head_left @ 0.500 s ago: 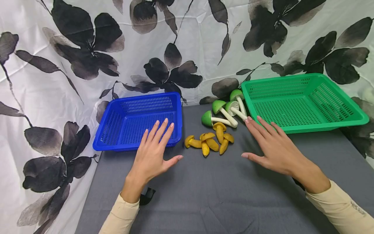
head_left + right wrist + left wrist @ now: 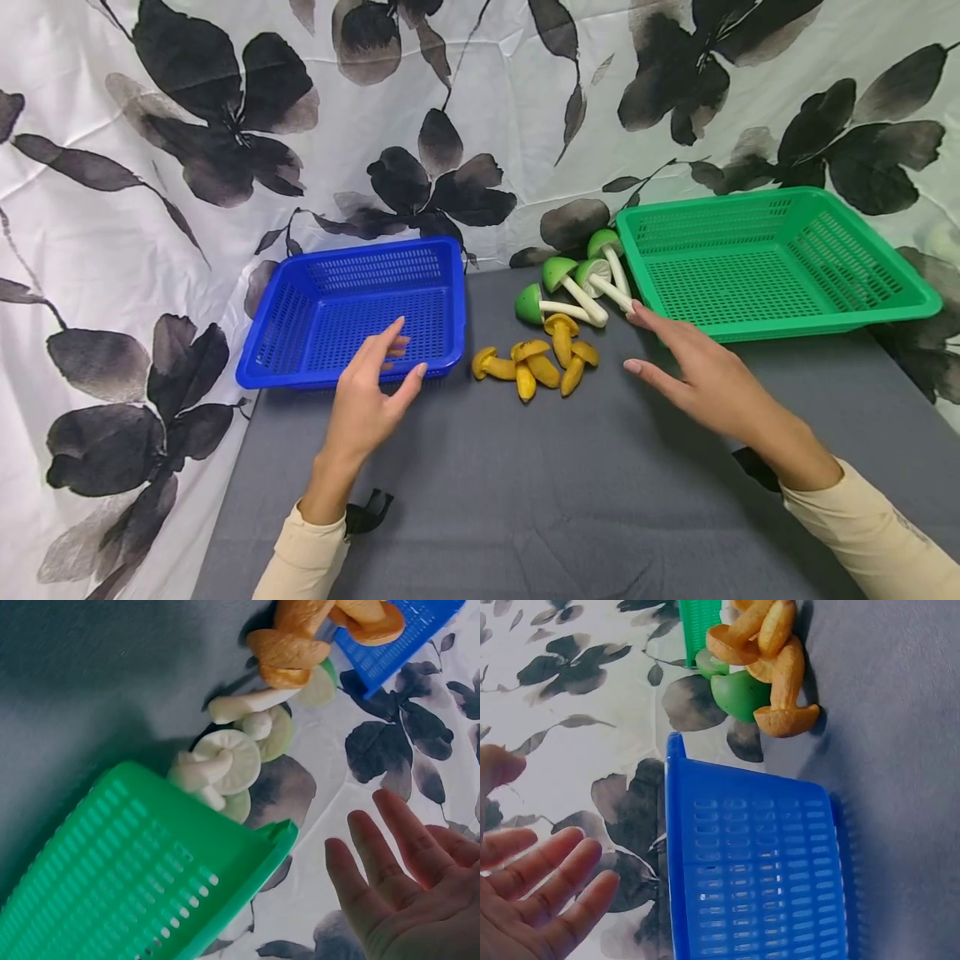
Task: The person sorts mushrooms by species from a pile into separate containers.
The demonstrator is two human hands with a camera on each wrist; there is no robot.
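Two loose piles of toy mushrooms, yellow (image 2: 536,365) and green-capped (image 2: 577,287), lie on the desk between baskets; both hands (image 2: 367,392) (image 2: 693,371) hover unclenched, empty. They look light, rigid; stems suit pinching.

Left hand (image 2: 367,400) raised on edge, thumb side up, fingers loosely extended and slightly bent, holding nothing. Right hand (image 2: 701,375) reaches forward-left, fingers straight and spread, index leading, palm down, empty. Cream sleeves cover both forearms.
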